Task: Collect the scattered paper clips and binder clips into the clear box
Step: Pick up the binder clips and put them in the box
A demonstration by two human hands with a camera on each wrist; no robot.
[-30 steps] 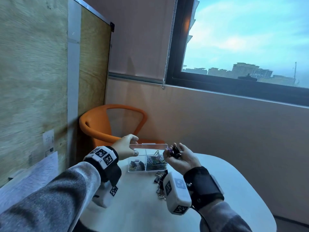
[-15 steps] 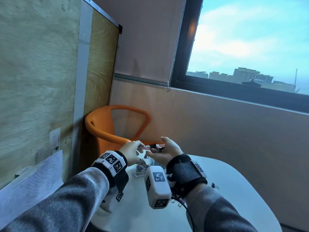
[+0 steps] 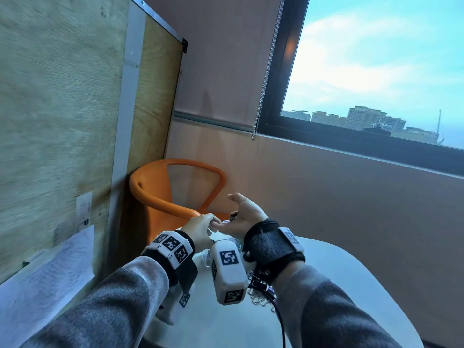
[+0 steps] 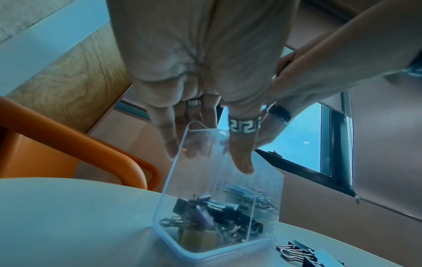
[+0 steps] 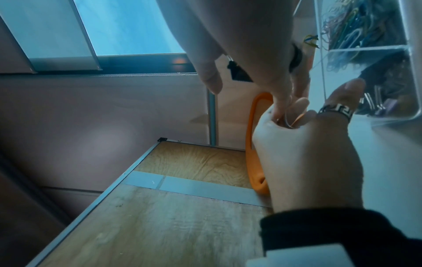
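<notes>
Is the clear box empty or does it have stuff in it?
Not empty. The clear box holds binder clips in one compartment and paper clips in the other.

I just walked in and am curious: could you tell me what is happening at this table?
A person is sorting clips into a clear box on the white table. Both hands meet above it: the left hand pinches a wire loop at the right hand, which holds a black binder clip. More loose binder clips lie beside the box.
</notes>
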